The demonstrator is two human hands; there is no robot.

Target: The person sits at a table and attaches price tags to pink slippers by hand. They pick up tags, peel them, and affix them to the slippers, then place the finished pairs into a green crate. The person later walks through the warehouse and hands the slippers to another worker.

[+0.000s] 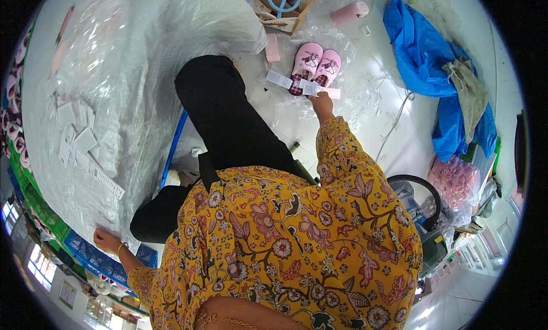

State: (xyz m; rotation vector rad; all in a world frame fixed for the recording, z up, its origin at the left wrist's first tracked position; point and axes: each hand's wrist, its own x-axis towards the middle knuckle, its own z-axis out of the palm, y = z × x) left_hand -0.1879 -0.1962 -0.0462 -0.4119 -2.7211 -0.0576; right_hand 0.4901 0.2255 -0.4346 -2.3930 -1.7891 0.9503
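Observation:
A pair of pink slippers (pixel 317 61) with checked dark lining lies on clear film on the floor ahead. My right hand (pixel 322 105) reaches to their near end, its fingers closed on a white paper tag (pixel 310 88). Another white tag (pixel 279 79) lies just left of the slippers, and a pale pink strip (pixel 331 93) shows beside the fingers. At the lower left my left hand (pixel 108 240), fingers curled, lies against the edge of a large clear plastic sheet (pixel 137 73). Whether it grips the film is hidden.
Loose white tags (pixel 85 141) lie on the plastic sheet. A box (pixel 291 19) with blue tubing stands at the top, near a pink roll (pixel 350 12) and a pink block (pixel 272 48). Blue tarpaulin (pixel 416 50) and a bag of pink items (pixel 455 181) lie at the right.

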